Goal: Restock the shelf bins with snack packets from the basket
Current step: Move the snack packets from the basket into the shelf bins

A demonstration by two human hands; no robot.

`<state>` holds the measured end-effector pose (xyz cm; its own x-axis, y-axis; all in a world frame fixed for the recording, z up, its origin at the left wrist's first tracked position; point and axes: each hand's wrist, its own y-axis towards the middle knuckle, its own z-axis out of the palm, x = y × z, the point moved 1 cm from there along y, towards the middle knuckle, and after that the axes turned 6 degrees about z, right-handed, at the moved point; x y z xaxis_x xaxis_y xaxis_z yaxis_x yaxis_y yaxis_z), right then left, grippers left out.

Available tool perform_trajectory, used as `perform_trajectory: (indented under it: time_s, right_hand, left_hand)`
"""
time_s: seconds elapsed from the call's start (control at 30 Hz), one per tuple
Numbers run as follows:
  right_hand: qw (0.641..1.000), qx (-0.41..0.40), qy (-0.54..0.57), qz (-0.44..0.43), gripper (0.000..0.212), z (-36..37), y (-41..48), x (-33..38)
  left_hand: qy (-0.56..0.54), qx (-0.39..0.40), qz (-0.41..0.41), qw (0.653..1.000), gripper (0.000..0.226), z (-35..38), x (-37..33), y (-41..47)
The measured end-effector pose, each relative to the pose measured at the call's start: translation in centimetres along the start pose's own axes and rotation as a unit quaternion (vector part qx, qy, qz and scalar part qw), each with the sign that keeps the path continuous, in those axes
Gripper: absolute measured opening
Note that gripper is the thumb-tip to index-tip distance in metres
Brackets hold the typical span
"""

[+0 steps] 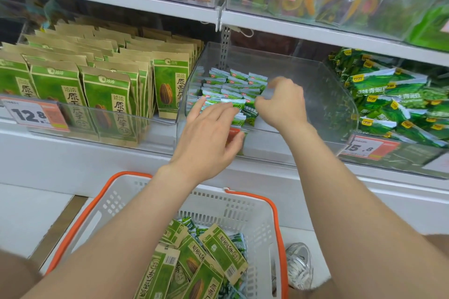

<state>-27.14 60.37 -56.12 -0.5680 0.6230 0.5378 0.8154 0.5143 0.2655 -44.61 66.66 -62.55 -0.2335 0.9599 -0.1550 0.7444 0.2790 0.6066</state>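
right hand [281, 104] blurred, grip unclear | left hand [209, 136] covers snack packets [234, 85]

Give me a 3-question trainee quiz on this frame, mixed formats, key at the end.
1. True or false: the basket is empty.
2. The left hand and right hand both reach into which bin? A) a top-shelf bin B) the middle clear bin with small green packets C) the rightmost bin
3. Fill in: the price tag in front of the kraft pouches reads ___.
Key: 1 false; 2 B; 3 12.8
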Motion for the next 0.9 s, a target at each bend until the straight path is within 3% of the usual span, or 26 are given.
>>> perform_trajectory:
  time_s: [0.13,0.2,0.27,0.37,0.47,0.57,0.63,0.7,0.77,0.83,0.9]
  right_hand:
    - [0.976,-0.15,0.039,-0.155,0.018,-0.6,-5.5,1.4]
    - [0.955,-0.185,0.042,-0.227,0.012,-0.3,-9.0,1.7]
    - [0.941,-0.169,0.031,-0.293,0.01,1.1,-12.1,1.0]
    - [0.945,-0.05,-0.013,-0.324,0.016,4.2,-15.5,-1.6]
    - [0.928,0.153,-0.139,-0.309,0.02,7.1,-18.2,-4.5]
    - [0.851,0.358,-0.268,-0.274,0.013,9.4,-20.3,-6.9]
    - [0.796,0.45,-0.333,-0.232,0.008,10.9,-21.6,-8.5]
    - [0.765,0.49,-0.367,-0.199,0.009,12.0,-22.7,-9.7]
    - [0.763,0.496,-0.367,-0.193,0.009,12.6,-23.1,-9.9]
    - [0.772,0.492,-0.347,-0.204,0.016,13.1,-23.2,-9.6]
    - [0.782,0.484,-0.329,-0.213,0.017,13.6,-23.0,-9.2]
  left_hand:
    - [-0.073,-0.117,0.052,0.989,0.035,-1.1,-0.3,-1.0]
    - [-0.031,-0.195,0.054,0.979,0.019,-1.6,-1.1,-2.4]
    - [-0.014,-0.189,0.037,0.981,0.012,-0.8,-1.2,-4.6]
    - [-0.096,-0.009,-0.002,0.995,0.011,2.0,-0.6,-8.9]
    - [-0.105,0.267,-0.071,0.955,0.01,4.1,-0.7,-12.8]
    - [-0.084,0.455,-0.075,0.883,0.015,6.5,-1.4,-17.0]
    - [-0.084,0.544,-0.078,0.831,0.016,8.2,-2.3,-19.8]
    - [-0.097,0.63,-0.098,0.764,0.026,9.9,-3.0,-22.5]
    - [-0.109,0.695,-0.104,0.704,0.048,11.3,-3.5,-24.5]
    - [-0.128,0.709,-0.117,0.684,0.066,12.2,-3.5,-25.8]
    - [-0.159,0.692,-0.156,0.687,0.071,12.7,-3.0,-26.7]
